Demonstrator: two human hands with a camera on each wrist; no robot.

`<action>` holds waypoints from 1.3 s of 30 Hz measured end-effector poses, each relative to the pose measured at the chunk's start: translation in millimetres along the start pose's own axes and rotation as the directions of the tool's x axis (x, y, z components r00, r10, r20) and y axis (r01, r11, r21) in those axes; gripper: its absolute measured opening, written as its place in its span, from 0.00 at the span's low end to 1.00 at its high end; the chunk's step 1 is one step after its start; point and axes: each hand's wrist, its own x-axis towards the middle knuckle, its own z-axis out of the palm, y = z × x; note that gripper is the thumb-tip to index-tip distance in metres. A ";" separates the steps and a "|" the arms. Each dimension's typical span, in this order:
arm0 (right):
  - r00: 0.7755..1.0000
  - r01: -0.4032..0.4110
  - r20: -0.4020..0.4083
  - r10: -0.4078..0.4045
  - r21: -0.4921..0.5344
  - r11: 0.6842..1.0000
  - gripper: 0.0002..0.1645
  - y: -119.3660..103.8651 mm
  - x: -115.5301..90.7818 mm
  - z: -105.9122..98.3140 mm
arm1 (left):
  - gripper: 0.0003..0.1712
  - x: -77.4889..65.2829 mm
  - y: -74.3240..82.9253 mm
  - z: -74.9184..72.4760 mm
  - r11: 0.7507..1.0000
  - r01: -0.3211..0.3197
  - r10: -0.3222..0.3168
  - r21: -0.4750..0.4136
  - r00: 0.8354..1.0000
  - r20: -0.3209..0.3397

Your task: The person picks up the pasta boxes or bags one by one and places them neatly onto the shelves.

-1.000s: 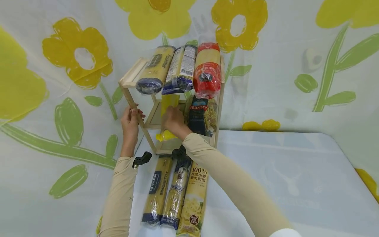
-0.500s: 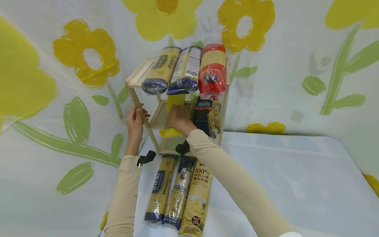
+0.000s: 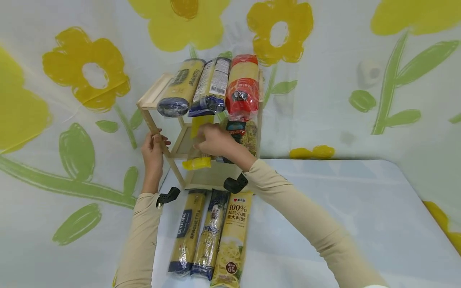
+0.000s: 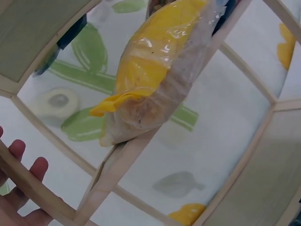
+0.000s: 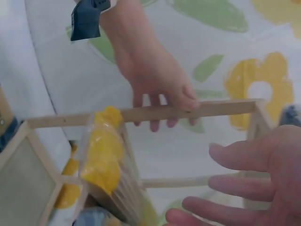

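Observation:
A small wooden shelf rack (image 3: 176,176) stands against the wall. My left hand (image 3: 153,150) grips its left front post, fingers wrapped round the wood, as the right wrist view also shows. On the middle shelf lies a clear and yellow pasta bag (image 3: 197,163), its yellow end jutting past the front edge; the left wrist view shows this bag (image 4: 146,70) from below. Beside it my right hand (image 3: 217,140) hovers in front of the shelf. In the right wrist view the right hand (image 5: 254,183) has its fingers spread and extended, apart from the bag.
Three pasta packs lie on the top shelf: two yellow and blue, one red (image 3: 243,92). A dark-labelled pasta bag (image 3: 248,136) sits right on the middle shelf. In front of the rack, three long packs, including a yellow noodle pack (image 3: 230,240), lie on the white table (image 3: 324,200).
My right hand has drawn off the yellow bag toward the right, and more of the bag's front end shows. My left hand stays on the post. The head view has shifted slightly.

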 end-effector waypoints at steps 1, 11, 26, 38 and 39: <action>1.000 0.019 0.005 -0.019 -0.005 1.000 0.19 0.3 -3.8 -2.8 | 0.14 0.1 -2.3 -1.6 1.000 0.010 -0.010 0.002 1.000 -0.003; 0.979 0.132 -0.153 -0.133 -0.012 0.991 0.15 16.6 -54.5 -25.9 | 0.22 -12.6 -20.5 -9.2 0.977 0.145 -0.146 0.155 0.989 -0.004; 0.668 0.265 -0.742 -0.065 0.155 0.952 0.21 81.1 -98.5 -32.2 | 0.19 -56.5 10.2 -18.8 0.896 0.157 -0.149 0.417 0.988 -0.051; 0.853 0.259 -0.520 -0.041 0.354 0.899 0.17 118.2 -80.9 -16.1 | 0.19 -109.7 13.4 -38.8 0.784 0.110 -0.221 0.611 0.969 0.110; 0.850 0.265 -0.524 -0.049 0.346 0.900 0.16 119.4 -80.8 -15.8 | 0.19 -113.9 13.1 -40.0 0.771 0.100 -0.226 0.629 0.966 0.124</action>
